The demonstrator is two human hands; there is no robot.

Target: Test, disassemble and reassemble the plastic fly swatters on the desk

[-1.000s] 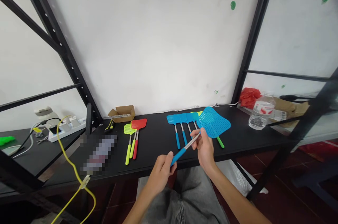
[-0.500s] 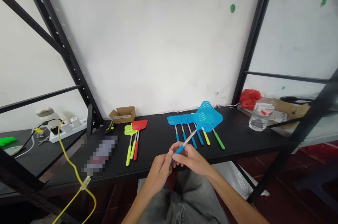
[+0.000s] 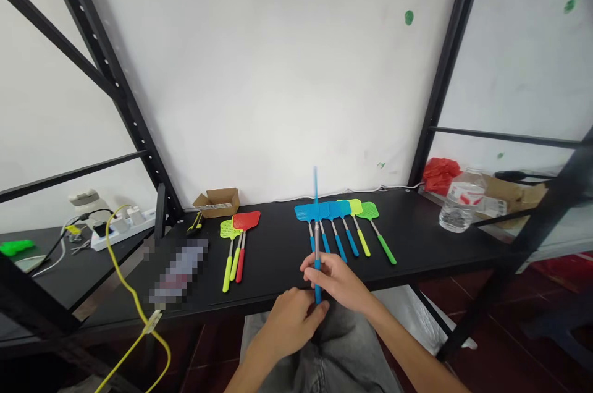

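My right hand (image 3: 341,280) is closed around the handle of a blue fly swatter (image 3: 317,282), pinching it between thumb and fingers. The swatter stands nearly upright, its head turned edge-on and blurred. Below, my left hand (image 3: 293,322) is closed at the handle's lower end, the thumb against it and the fingers partly hidden. Behind them several blue fly swatters (image 3: 340,248) lie side by side, heads overlapping, with a yellow-green one (image 3: 364,243) and a green one (image 3: 386,249) on their right. Farther left lie two yellow-green swatters (image 3: 227,274) and a red one (image 3: 245,220).
The black tabletop (image 3: 273,257) runs along a white wall. A small open cardboard box (image 3: 217,202) and a yellow-black cutter (image 3: 196,223) lie at the back left. A yellow cable (image 3: 132,287) hangs at left, near a power strip (image 3: 123,226). A plastic bottle (image 3: 463,200) stands right.
The held swatter has swung from leaning right, its head face-on, to nearly upright and edge-on. My left hand has moved down to the handle's end.
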